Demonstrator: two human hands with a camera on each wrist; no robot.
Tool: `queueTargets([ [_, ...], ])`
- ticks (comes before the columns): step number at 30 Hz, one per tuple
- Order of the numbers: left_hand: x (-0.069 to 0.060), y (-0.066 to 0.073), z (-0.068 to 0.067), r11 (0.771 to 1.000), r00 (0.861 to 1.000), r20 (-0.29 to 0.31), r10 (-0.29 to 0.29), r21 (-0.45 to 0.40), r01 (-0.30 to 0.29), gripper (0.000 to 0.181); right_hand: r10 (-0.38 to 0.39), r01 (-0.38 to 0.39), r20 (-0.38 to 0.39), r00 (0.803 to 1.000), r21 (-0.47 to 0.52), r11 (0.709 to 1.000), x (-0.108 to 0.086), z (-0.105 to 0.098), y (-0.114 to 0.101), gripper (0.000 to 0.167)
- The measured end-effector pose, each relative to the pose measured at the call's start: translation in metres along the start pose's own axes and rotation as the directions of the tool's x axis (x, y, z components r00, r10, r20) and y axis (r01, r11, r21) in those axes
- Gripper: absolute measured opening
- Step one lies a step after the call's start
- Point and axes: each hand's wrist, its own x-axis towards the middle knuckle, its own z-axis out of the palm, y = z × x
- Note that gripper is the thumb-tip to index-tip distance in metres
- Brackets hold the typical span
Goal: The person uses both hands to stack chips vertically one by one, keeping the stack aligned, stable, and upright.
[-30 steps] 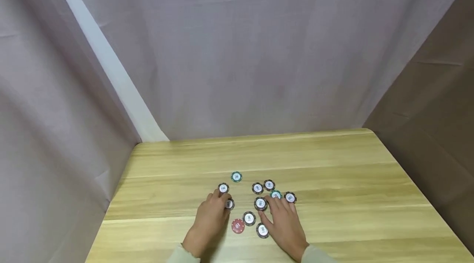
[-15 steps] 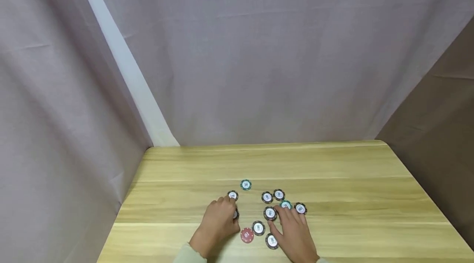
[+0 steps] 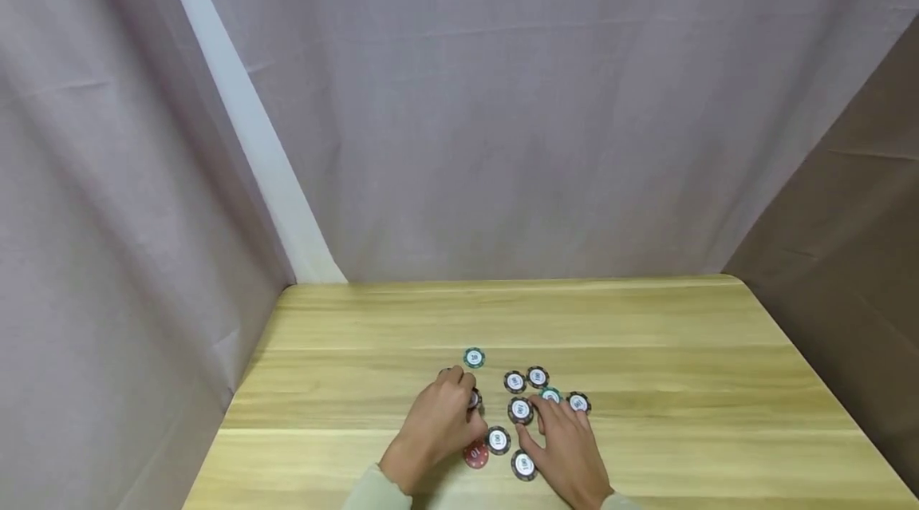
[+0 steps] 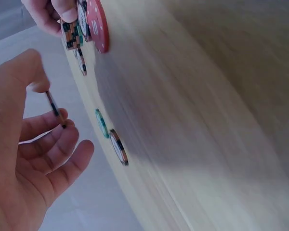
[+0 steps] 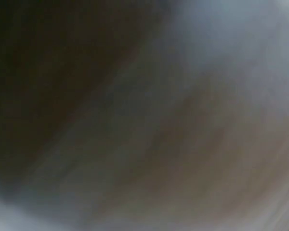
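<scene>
1. Numbers can be read on several chips — 10 on the red chip [image 3: 476, 456], 20 on the far green chip [image 3: 474, 357] lying straight beyond it.
2. A 100 shows on the black chip [image 3: 498, 440] just to the right of the red chip, and another on the near black chip [image 3: 524, 464], a little farther right.
3. The left hand [image 3: 439, 418] is beyond and left of the red chip, its thumb overlapping that chip's far edge from where I stand. Thumb and fingers are clamped on a tilted chip [image 3: 475, 398] raised off the wood; its figure is too small to tell.
4. The right hand [image 3: 567, 446], to the right of the red chip, has thumb and forefinger together on a small stack [image 3: 520, 410], its top marked 100.
5. Beyond the stack, still right of the red chip, sit the inner chip [image 3: 514, 381] and the outer chip [image 3: 537, 377] — the outer reads 100.
6. Right-hand fingers partly cover a second green chip [image 3: 550, 394], near the rightmost chip [image 3: 578, 401]. The left hand mostly hides another black chip [image 4: 119, 147] beyond the red chip.
7. Far past the red chip, behind the wooden table [image 3: 646, 334], hangs a grey curtain [image 3: 502, 135].
</scene>
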Motion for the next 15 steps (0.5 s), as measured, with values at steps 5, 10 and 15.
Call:
queueTargets([
  [5, 0.003, 0.012, 0.000, 0.997, 0.999, -0.004, -0.047, -0.058, 0.046, 0.030, -0.008, 0.008, 0.008, 1.000, 0.002, 1.000, 0.002, 0.001, 0.000, 0.042],
  [10, 0.006, 0.026, 0.004, 0.998, 1.000, 0.009, -0.022, -0.058, 0.023, 0.035, 0.018, -0.018, 0.021, 1.000, -0.007, 1.000, -0.001, 0.003, 0.004, 0.043],
  [15, 0.015, 0.036, 0.008, 0.999, 0.999, -0.010, -0.035, -0.028, 0.035, 0.036, -0.008, 0.009, 0.028, 1.000, -0.010, 1.000, 0.002, 0.003, 0.007, 0.043],
])
